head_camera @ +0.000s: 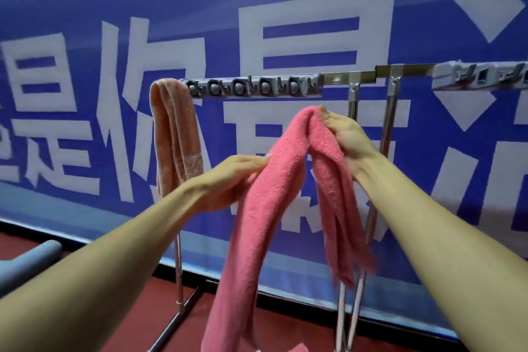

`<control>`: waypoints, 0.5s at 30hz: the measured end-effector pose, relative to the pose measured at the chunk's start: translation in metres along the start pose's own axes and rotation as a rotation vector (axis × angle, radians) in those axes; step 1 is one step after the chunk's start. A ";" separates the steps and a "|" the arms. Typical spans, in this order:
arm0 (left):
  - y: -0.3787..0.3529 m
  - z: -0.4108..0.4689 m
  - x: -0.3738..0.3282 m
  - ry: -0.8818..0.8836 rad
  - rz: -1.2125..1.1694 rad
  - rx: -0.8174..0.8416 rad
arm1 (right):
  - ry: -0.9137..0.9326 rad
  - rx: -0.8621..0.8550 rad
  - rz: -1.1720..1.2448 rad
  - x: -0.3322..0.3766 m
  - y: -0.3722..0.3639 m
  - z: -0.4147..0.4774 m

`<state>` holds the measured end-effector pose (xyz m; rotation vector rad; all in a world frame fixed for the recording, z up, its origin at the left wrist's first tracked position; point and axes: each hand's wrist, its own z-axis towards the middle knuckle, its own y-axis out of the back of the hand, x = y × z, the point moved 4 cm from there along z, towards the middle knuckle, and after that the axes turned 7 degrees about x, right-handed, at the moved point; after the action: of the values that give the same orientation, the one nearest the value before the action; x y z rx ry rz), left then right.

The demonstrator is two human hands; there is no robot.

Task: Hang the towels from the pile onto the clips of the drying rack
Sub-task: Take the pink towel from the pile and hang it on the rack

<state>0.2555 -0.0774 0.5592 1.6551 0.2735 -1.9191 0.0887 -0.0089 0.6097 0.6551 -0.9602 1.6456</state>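
Note:
A pink towel [265,208] hangs folded between my hands, just below the grey clip bar [254,88] of the metal drying rack [354,94]. My right hand [343,131] pinches the towel's top fold, close under the bar's right end. My left hand [228,177] lies against the towel's left side lower down, fingers stretched along the cloth. A peach towel [175,134] hangs from the clip at the bar's left end. The other clips on the bar hold nothing.
A second clip bar [480,77] runs off the right edge. Behind the rack hangs a blue banner [314,8] with large white characters. The rack's chrome legs [348,314] stand on a red floor. A grey padded object [25,263] sits at lower left.

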 end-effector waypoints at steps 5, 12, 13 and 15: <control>0.037 0.011 0.007 -0.099 -0.125 0.028 | -0.010 -0.011 0.032 -0.019 -0.005 0.032; 0.102 0.042 0.005 -0.278 -0.249 -0.252 | -0.031 -0.039 0.119 -0.072 -0.010 0.112; 0.115 0.049 0.008 -0.300 -0.289 -0.296 | -0.044 -0.039 0.128 -0.082 -0.013 0.125; 0.141 0.062 0.012 -0.336 -0.347 -0.355 | -0.067 -0.046 0.147 -0.101 -0.018 0.152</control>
<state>0.2801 -0.2264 0.5907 1.0864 0.7552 -2.2041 0.1266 -0.1883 0.6126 0.6239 -1.1143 1.7337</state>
